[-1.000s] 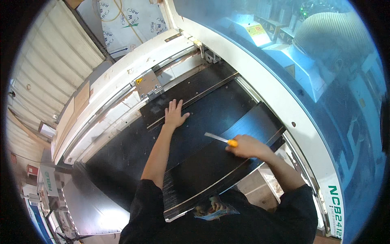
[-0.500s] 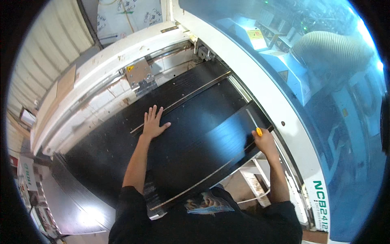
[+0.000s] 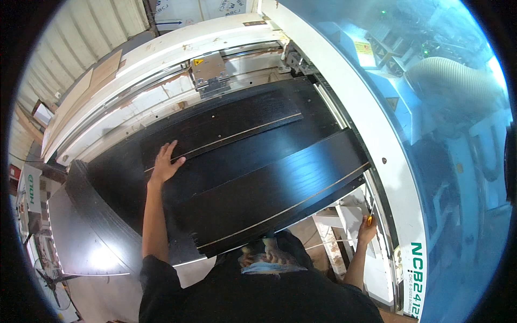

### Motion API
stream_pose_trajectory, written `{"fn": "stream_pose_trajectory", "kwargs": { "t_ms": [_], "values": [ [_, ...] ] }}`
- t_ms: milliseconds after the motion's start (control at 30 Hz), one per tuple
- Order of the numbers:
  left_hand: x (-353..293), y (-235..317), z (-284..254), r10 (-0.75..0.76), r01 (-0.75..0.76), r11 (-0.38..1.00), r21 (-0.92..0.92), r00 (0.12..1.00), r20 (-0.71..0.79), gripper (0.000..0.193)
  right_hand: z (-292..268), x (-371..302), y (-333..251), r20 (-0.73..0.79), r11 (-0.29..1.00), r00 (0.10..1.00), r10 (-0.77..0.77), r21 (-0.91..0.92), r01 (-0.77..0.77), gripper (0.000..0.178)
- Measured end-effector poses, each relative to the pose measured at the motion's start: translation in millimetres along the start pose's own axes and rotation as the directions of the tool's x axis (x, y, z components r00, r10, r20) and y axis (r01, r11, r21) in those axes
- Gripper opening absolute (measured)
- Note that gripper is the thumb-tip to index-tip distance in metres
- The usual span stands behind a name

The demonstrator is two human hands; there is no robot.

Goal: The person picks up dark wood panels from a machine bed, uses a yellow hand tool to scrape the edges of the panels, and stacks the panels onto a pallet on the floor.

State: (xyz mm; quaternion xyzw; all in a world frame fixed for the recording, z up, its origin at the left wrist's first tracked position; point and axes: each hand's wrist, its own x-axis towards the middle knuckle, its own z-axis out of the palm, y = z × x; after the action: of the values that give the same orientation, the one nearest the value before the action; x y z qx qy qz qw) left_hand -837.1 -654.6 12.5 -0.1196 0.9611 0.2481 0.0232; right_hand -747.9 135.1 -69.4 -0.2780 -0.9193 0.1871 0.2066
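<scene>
Two long dark boards lie on the black machine bed [image 3: 116,172], each with a pale line along it. My left hand [image 3: 166,163] rests with fingers spread on the left end of the far board [image 3: 242,114]. To the right, beyond the end of the near board [image 3: 258,196], my right hand [image 3: 367,233] is closed around a yellow-handled screwdriver-like tool [image 3: 369,220]. Its thin shaft points up beside the machine's rail; the exact tip is hard to make out. My right hand touches neither board.
A white machine frame [image 3: 371,102] with a blue see-through cover [image 3: 447,177] curves along the right. At the back stands a metal clamp block [image 3: 209,70] with a yellow warning sticker. A white panel [image 3: 89,242] extends at the left, and a ribbed hose [image 3: 452,78] shows behind the cover.
The far board has slid left under my left hand, away from the right rail. My right hand, with the tool, has moved off the near board's end toward me, down beside the rail.
</scene>
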Motion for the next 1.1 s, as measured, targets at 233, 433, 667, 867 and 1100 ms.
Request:
{"fn": "stream_pose_trajectory", "kwargs": {
  "t_ms": [233,433,667,867,1100],
  "values": [
    [-41,-86,-17,-0.612,0.619,0.785,-0.007,0.774,-0.16,0.1,0,26,-223,-0.305,0.802,0.834,-0.46,0.261,0.538,0.029],
    [-52,-85,-6,-0.522,0.522,0.848,-0.091,0.794,-0.311,0.089,113,63,-401,0.177,0.633,0.623,-0.762,0.407,0.659,0.042],
    [-43,-47,-15,-0.66,0.655,0.748,-0.109,0.716,-0.227,0.087,226,127,-442,0.56,0.756,0.556,-0.614,0.215,0.618,0.084],
    [-61,-66,-19,-0.64,0.62,0.766,-0.17,0.709,-0.295,0.083,204,114,-458,0.696,0.835,0.472,-0.541,0.379,0.399,0.071],
    [-107,-38,-88,-0.578,0.62,0.778,-0.1,0.644,-0.502,0.066,128,95,-454,0.822,0.921,0.418,-0.386,0.372,0.118,0.072]
  ]
}}
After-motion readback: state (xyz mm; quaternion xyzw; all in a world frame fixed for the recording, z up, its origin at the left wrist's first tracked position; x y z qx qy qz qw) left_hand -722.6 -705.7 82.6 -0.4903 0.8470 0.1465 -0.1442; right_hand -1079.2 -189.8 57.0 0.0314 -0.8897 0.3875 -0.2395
